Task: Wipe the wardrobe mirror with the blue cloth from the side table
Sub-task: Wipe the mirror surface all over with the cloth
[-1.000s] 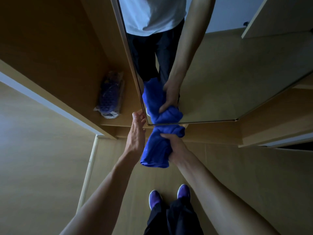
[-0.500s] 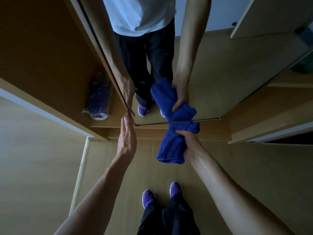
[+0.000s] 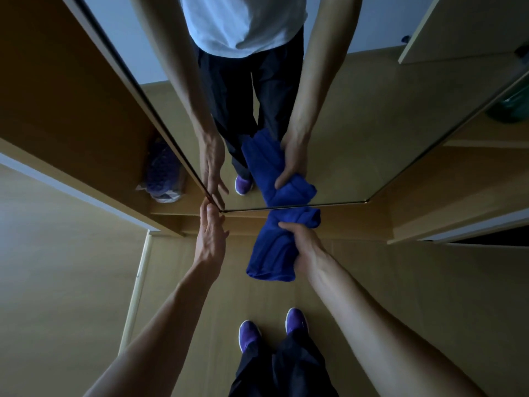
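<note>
The mirror (image 3: 372,124) is cut off by the top edge. The right hand (image 3: 306,245) covers part of the cloth (image 3: 272,253); its fingers wrap behind the fold and are mostly hidden. Whether the cloth's top end touches the glass cannot be told. The same applies to the left hand (image 3: 211,236) at the mirror corner. In the wardrobe (image 3: 71,96), a bag (image 3: 164,173) holds something purple, possibly a shoe, too blurred to identify. A green item (image 3: 512,107) is cut off by the right edge. Trouser legs (image 3: 286,368) hide the heels of the shoes (image 3: 249,333).

Blue cloth (image 3: 279,245) against mirror (image 3: 357,133) base
</note>
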Demonstrator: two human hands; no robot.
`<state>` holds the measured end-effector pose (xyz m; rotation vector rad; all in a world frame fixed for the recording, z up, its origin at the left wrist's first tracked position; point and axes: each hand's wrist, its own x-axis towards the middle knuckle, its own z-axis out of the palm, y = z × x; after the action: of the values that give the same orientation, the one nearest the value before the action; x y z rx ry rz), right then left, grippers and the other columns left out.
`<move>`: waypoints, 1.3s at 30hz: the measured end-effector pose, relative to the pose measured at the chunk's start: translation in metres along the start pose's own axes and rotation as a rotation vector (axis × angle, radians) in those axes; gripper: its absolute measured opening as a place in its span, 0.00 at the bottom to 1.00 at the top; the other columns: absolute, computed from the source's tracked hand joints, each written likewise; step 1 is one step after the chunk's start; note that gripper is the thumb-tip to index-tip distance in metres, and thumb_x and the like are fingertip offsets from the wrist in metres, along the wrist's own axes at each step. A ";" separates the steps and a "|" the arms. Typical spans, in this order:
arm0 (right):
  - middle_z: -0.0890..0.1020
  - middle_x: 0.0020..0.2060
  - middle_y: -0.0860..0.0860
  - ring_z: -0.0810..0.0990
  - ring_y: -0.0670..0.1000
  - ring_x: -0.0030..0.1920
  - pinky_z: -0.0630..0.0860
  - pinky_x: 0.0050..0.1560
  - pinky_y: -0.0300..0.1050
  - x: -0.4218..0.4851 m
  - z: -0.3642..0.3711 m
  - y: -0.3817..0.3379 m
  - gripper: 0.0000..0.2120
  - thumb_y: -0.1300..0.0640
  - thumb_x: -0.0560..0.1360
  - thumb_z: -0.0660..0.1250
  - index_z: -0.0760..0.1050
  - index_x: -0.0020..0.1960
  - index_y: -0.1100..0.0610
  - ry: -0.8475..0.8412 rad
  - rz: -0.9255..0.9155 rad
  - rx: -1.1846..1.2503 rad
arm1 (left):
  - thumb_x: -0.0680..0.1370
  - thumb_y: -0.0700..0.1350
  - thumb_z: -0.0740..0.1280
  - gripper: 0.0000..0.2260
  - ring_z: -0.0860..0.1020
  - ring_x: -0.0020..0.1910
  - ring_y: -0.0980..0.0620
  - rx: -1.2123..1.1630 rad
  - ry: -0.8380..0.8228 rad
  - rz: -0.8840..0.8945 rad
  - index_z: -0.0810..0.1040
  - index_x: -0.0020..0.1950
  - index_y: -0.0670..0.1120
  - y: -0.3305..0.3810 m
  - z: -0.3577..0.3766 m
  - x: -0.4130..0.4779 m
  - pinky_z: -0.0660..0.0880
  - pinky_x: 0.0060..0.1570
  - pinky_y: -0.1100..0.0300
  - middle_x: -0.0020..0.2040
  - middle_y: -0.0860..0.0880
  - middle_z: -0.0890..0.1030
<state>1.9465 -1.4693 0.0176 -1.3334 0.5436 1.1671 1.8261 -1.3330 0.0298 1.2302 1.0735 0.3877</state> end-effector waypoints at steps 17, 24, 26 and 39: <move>0.83 0.53 0.60 0.83 0.60 0.47 0.79 0.48 0.51 -0.004 -0.089 -0.042 0.20 0.59 0.74 0.71 0.77 0.65 0.63 0.184 -0.128 0.044 | 0.84 0.47 0.64 0.38 0.78 0.64 0.45 -0.085 0.007 -0.256 0.40 0.83 0.50 -0.014 0.053 -0.020 0.73 0.68 0.43 0.71 0.44 0.75; 0.85 0.54 0.60 0.84 0.61 0.53 0.80 0.54 0.53 0.000 -0.053 -0.023 0.18 0.58 0.73 0.72 0.78 0.62 0.61 0.069 -0.067 -0.039 | 0.82 0.44 0.68 0.34 0.79 0.61 0.52 -0.244 -0.063 -0.422 0.53 0.83 0.49 -0.011 0.095 -0.021 0.78 0.49 0.56 0.66 0.47 0.79; 0.85 0.53 0.59 0.84 0.62 0.53 0.80 0.59 0.57 0.002 -0.043 -0.018 0.17 0.59 0.73 0.72 0.79 0.61 0.61 0.040 -0.055 -0.035 | 0.81 0.46 0.68 0.32 0.80 0.58 0.55 -0.265 -0.039 -0.452 0.58 0.82 0.50 -0.008 0.099 -0.019 0.77 0.42 0.57 0.60 0.50 0.81; 0.84 0.56 0.61 0.83 0.62 0.53 0.78 0.57 0.56 0.000 -0.111 -0.048 0.17 0.60 0.74 0.71 0.78 0.62 0.62 0.175 -0.106 0.022 | 0.81 0.48 0.65 0.17 0.80 0.62 0.48 -0.284 -0.080 -0.423 0.73 0.70 0.47 -0.003 0.114 -0.012 0.75 0.61 0.50 0.63 0.48 0.81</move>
<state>2.0213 -1.5641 0.0138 -1.4365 0.6025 0.9613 1.9136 -1.4078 0.0266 0.7375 1.1331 0.1556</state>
